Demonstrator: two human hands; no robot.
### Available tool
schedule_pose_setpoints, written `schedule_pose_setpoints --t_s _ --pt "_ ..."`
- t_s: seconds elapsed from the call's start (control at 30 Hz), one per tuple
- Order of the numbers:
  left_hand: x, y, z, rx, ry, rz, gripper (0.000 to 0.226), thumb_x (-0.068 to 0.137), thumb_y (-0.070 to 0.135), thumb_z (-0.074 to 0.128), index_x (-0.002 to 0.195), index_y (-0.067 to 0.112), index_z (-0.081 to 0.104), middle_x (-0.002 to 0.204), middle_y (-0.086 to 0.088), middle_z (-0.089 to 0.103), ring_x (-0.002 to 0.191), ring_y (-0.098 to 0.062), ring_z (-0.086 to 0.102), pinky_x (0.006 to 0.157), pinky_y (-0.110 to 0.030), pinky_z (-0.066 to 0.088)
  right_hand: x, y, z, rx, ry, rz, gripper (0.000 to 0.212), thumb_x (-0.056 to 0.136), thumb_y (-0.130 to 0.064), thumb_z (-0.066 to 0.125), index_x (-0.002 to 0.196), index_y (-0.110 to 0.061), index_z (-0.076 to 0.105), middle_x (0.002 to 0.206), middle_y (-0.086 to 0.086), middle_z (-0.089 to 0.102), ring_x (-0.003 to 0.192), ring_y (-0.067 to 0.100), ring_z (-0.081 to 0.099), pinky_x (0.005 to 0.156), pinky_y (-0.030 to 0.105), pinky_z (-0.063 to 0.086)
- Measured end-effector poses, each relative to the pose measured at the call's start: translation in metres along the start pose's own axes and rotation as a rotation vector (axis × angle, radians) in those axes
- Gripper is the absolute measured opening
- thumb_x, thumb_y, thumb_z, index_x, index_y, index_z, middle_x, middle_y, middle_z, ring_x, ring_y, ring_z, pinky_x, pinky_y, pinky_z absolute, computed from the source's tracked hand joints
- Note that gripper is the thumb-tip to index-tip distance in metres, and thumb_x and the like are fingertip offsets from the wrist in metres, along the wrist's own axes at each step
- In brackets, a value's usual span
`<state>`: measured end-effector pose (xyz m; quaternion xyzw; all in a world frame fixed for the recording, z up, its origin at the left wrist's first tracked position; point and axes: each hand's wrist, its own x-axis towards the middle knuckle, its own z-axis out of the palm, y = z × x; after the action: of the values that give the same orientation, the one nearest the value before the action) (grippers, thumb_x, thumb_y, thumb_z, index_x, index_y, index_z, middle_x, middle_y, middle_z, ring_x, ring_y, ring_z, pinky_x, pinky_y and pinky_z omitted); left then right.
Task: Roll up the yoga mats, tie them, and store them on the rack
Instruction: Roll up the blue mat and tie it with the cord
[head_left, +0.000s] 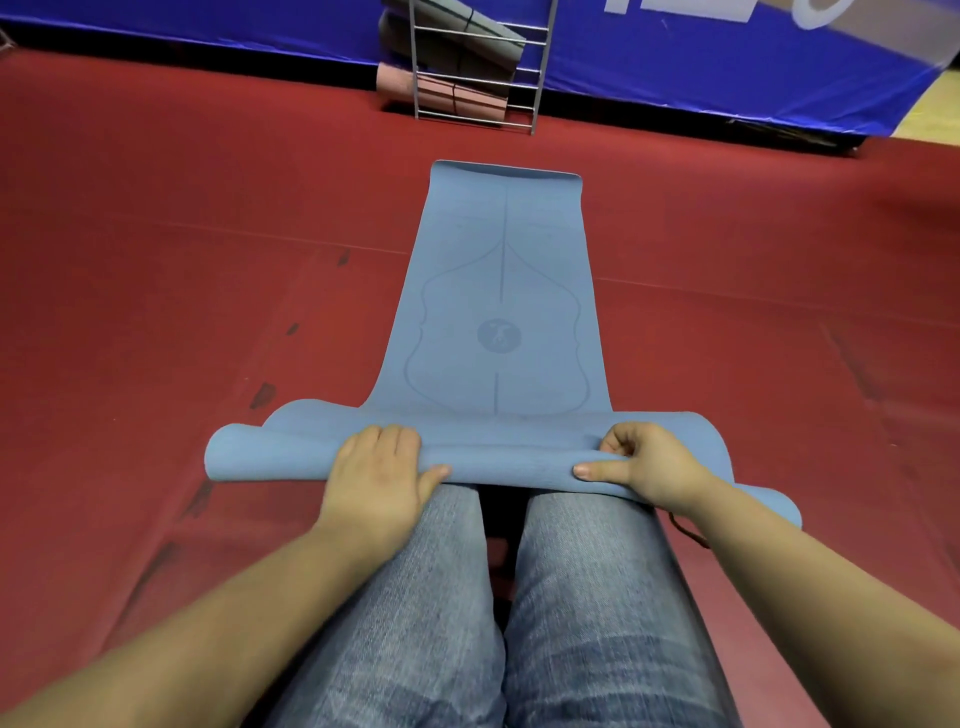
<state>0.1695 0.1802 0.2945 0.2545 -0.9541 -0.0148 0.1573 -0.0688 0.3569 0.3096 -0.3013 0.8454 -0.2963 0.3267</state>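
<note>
A blue yoga mat lies lengthwise on the red floor, running straight away from the two hands toward the far wall, its near end turned over into a loose, shallow roll that spreads wider than the flat part on both sides. The left hand lies palm down on top of that roll, fingers curled over its far edge and thumb stretched along the near side, so it grips the rolled end. The right hand grips the same roll, fingers bunched on the top fold and thumb pointing inward along the near edge toward the left hand. Just behind the hands are the person's knees in blue jeans, and the roll's near edge touches them. By the right wrist a thin dark cord shows on the floor beside the mat's end. The floor is a dull red covering with faint seams and a few dark scuffs out beyond the left hand. Well past the mat's far end stands a metal wire rack holding rolled mats, a grey one above a pink one, set against a blue banner along the wall.
</note>
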Motion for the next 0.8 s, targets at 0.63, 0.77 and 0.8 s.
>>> schedule_pose_setpoints --t_s 0.63,0.77,0.8 --pt "0.029 -0.006 0.01 0.02 -0.009 0.054 0.044 0.084 0.051 0.04 0.071 0.01 0.053 0.071 -0.006 0.049 0.064 -0.028 0.053 0.066 -0.038 0.037 0.008 0.002 0.023 -0.769 0.312 -0.361 0.082 0.065 -0.075 -0.008 0.083 -0.021 0.051 0.089 0.001 0.065 0.085 0.023 0.059 0.065 0.031 0.03" --pt "0.025 -0.006 0.02 0.055 -0.033 0.118 0.06 0.08 0.066 0.034 0.068 0.01 0.05 0.065 -0.007 0.048 0.057 -0.026 0.049 0.065 -0.036 0.028 0.01 0.002 0.025 -0.756 0.312 -0.356 0.074 0.065 -0.074 -0.008 0.079 -0.023 0.044 0.087 0.0 0.063 0.085 0.023 0.06 0.065 0.031 0.028" --pt "0.03 -0.009 0.021 0.04 -0.059 0.127 0.064 0.083 0.069 0.028 0.069 0.011 0.049 0.065 -0.006 0.049 0.057 -0.027 0.05 0.065 -0.036 0.032 0.008 0.001 0.024 -0.747 0.309 -0.341 0.073 0.067 -0.074 -0.005 0.081 -0.022 0.044 0.085 -0.001 0.061 0.085 0.023 0.059 0.065 0.031 0.028"
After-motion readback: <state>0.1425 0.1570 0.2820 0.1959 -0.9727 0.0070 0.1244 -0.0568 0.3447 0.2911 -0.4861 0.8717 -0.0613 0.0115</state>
